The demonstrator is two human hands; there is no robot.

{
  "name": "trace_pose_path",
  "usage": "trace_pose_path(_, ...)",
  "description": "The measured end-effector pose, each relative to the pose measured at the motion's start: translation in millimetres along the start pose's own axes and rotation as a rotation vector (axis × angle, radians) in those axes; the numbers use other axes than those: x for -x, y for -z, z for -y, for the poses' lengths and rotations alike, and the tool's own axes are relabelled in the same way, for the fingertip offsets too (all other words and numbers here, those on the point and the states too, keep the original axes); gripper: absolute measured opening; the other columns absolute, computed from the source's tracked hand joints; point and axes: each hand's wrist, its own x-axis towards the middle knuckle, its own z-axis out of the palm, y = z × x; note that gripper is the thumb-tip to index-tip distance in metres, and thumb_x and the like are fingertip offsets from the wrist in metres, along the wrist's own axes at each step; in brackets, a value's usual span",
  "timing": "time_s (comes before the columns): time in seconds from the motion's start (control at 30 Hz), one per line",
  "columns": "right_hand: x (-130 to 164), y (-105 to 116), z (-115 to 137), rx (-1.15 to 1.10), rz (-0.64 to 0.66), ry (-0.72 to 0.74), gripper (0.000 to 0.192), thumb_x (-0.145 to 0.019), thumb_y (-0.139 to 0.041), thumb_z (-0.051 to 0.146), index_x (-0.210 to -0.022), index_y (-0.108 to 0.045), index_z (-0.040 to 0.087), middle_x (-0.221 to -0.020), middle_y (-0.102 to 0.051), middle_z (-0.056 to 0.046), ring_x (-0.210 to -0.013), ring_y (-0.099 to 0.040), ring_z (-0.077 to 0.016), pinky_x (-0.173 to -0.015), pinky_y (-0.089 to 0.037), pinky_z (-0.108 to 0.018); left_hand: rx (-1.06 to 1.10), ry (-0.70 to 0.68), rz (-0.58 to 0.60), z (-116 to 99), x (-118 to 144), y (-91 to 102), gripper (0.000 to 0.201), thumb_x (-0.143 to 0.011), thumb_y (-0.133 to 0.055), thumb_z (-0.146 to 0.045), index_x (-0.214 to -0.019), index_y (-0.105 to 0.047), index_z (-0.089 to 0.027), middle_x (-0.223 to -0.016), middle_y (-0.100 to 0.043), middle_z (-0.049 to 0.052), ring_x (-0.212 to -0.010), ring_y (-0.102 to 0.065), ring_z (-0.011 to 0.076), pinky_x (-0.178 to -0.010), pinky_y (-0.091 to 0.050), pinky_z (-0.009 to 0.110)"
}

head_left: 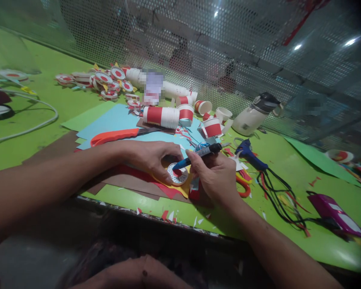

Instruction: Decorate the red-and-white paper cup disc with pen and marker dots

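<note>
Head view showed your left hand [152,158] pressing a round paper disc [177,175] on the green surface [289,176]. Your right hand [215,174] was closed around a blue marker [195,155], its tip touching the disc.

Head-worn view, down over table [48,108]

Under my left hand [152,158] the small disc [178,175] looks like matt white paper with a red centre, lying on matt yellow paper [185,188]. The marker [198,154] in my right hand [216,176] is smooth, glossy plastic. At twelve o'clock the paper cups [162,116] look matt. At three o'clock the glue gun [251,154] is shiny blue plastic. The green tabletop [319,237] has a slight sheen.
</note>
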Motion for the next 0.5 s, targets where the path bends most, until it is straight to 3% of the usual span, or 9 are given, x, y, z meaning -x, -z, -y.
trace_pose_path(0.2,-2,8,15,-0.132,-0.135,-0.029,0.035,-0.086,-0.076,0.040,-0.059,-0.067,0.020,-0.051,-0.066,0.001,-0.042,-0.058,-0.0118,-0.044,-0.049,-0.025,-0.024,0.075,-0.001,-4,0,1.0,0.049,-0.075,-0.078,-0.046,-0.112,-0.060,-0.019,-0.106,-0.058,0.003,-0.094,-0.053,0.0196,-0.077,-0.040,0.027)
trace_pose_path(0.5,-2,7,7,-0.034,-0.104,0.018,0.031,-0.088,-0.072,0.042,-0.067,-0.069,0.019,-0.055,-0.067,0.000,-0.047,-0.059,-0.0130,-0.045,-0.049,-0.026,-0.026,0.049,-0.005,-4,0,1.5,0.048,-0.075,-0.079,-0.045,-0.111,-0.060,-0.019,-0.106,-0.056,0.002,-0.094,-0.052,0.0188,-0.078,-0.041,0.026)
